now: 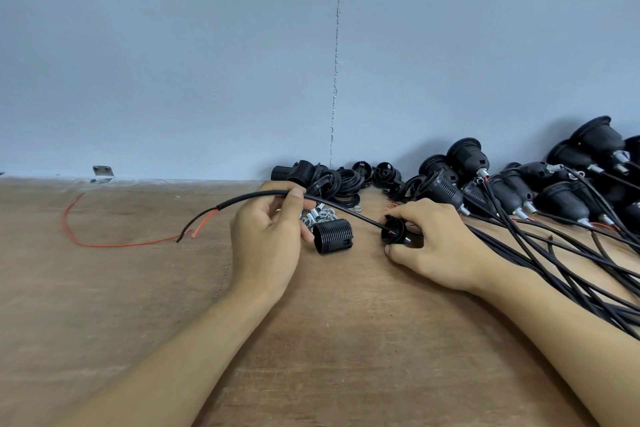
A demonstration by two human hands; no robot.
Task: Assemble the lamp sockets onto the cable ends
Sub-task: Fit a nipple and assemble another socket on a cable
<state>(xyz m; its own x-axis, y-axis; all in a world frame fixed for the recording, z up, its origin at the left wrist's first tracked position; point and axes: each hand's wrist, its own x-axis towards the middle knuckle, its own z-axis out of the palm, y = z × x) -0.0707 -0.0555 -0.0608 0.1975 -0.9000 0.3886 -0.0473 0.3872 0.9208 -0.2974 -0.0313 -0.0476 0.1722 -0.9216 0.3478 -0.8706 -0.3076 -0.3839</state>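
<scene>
Camera: one, worn on the person's head.
Looks: forward and down, over the table [104,305] to the wall [173,45].
Nearness: close; the left hand [266,239] and right hand [441,248] sit mid-picture, arms coming in from the bottom edge.
Lens: wide, so lots of wall and table show.

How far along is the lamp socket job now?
Done: a heap of black sockets on cables lies at the right. In hand: the left hand holds a black two-wire cable that runs into the black socket cap gripped by the right hand. Left: the ribbed black sleeve and loose black parts by the wall.
</scene>
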